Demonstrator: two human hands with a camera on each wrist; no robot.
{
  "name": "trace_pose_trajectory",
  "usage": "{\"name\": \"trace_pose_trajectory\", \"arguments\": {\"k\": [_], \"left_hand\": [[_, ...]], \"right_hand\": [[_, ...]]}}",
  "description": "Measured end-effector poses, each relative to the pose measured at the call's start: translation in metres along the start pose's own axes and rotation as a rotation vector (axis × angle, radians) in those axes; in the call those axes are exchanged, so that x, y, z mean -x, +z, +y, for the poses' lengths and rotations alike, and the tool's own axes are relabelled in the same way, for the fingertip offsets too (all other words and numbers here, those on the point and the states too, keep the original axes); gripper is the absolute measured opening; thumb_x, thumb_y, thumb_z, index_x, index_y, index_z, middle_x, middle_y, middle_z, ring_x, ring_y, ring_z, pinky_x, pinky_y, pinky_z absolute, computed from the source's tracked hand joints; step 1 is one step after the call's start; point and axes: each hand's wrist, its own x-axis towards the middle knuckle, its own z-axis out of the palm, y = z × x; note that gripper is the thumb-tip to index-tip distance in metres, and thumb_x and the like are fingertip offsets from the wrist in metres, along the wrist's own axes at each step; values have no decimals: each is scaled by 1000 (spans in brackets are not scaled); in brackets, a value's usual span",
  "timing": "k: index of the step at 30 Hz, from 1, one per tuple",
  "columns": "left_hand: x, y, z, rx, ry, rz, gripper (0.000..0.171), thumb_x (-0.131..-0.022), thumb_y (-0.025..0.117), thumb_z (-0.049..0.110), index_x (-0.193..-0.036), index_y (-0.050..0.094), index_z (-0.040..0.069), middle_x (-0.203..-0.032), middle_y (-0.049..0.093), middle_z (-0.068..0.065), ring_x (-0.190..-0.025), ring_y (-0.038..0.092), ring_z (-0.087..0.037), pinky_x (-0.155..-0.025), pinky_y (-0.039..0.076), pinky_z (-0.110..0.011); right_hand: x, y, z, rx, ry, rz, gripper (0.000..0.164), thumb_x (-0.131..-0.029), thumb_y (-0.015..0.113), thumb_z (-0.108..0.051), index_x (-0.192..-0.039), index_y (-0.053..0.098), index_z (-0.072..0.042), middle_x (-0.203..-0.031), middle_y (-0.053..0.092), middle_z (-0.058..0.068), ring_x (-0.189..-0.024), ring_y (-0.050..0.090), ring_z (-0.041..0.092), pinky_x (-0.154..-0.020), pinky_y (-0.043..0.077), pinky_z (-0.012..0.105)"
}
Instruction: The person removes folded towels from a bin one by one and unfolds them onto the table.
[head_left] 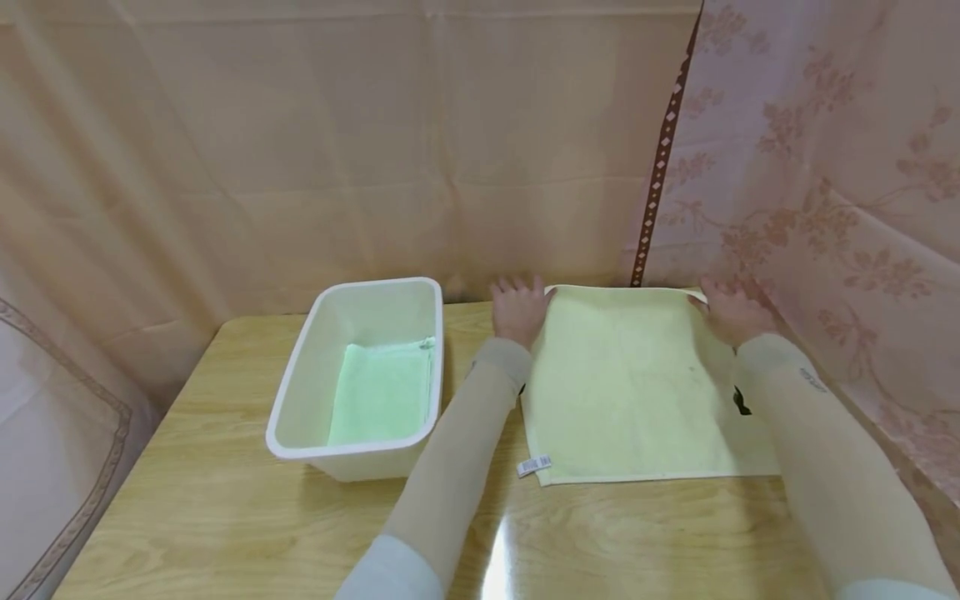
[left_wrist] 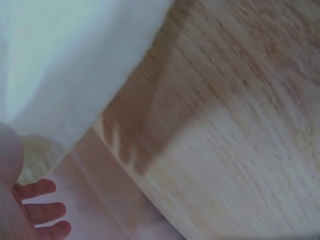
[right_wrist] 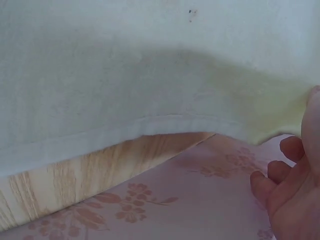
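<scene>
A pale yellow towel (head_left: 622,383) lies spread on the right side of the table, a small white label (head_left: 534,465) at its near left corner. At the far left corner, my left hand (head_left: 519,312) pinches the cloth between thumb and fingers. My right hand (head_left: 738,312) pinches the far right corner the same way. In the right wrist view, the edge of the towel (right_wrist: 190,122) curves up off the wood near the thumb. The left wrist view has the cloth (left_wrist: 75,75) raised over the table, casting a shadow.
A white plastic tub (head_left: 352,452) stands left of my left arm, with a folded mint-green cloth (head_left: 382,396) on its bottom. Beige curtain (head_left: 337,167) hangs behind the wooden table (head_left: 210,467), and a pink floral curtain (head_left: 847,183) borders the right side.
</scene>
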Motion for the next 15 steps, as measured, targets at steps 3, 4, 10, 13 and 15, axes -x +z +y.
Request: {"name": "trace_pose_trajectory", "arguments": {"k": [3, 4, 10, 13, 15], "left_hand": [[3, 2, 1, 14, 11, -42, 58, -108, 25, 57, -145, 56, 26, -133, 66, -14, -121, 62, -37, -99, 49, -49], [4, 4, 2, 18, 15, -73, 59, -108, 24, 57, -147, 54, 26, -135, 65, -14, -123, 61, -38, -100, 48, -49], [8, 10, 2, 24, 18, -228, 60, -109, 23, 53, -162, 26, 26, -151, 50, -15, -138, 46, -39, -108, 41, -52], [8, 9, 3, 21, 24, -279, 62, -110, 24, 51, -165, 13, 24, -157, 42, -15, -144, 39, -39, -111, 37, -53], [8, 8, 4, 31, 25, -306, 64, -110, 24, 51, -165, 11, 22, -159, 38, -16, -145, 35, -40, -112, 36, -54]], "right_hand": [[2, 4, 0, -37, 11, -42, 62, -111, 22, -47, -146, 21, 4, -130, 41, 45, -112, 42, 68, -86, 39, 76], [3, 6, 0, -52, 28, -49, 64, -110, 22, -48, -150, 18, 3, -141, 33, 46, -123, 33, 70, -92, 34, 79], [1, 15, 2, -55, 88, -33, 65, -112, 28, -38, -158, 5, 0, -155, 1, 45, -143, -4, 63, -94, 30, 82], [0, 19, 6, -11, 54, -25, 64, -110, 36, -29, -157, 9, 4, -155, 7, 45, -142, 1, 63, -102, 24, 79], [-2, 22, 8, 29, 13, -49, 63, -109, 38, -25, -155, 12, 9, -152, 11, 47, -139, 7, 66, -105, 19, 77]]}}
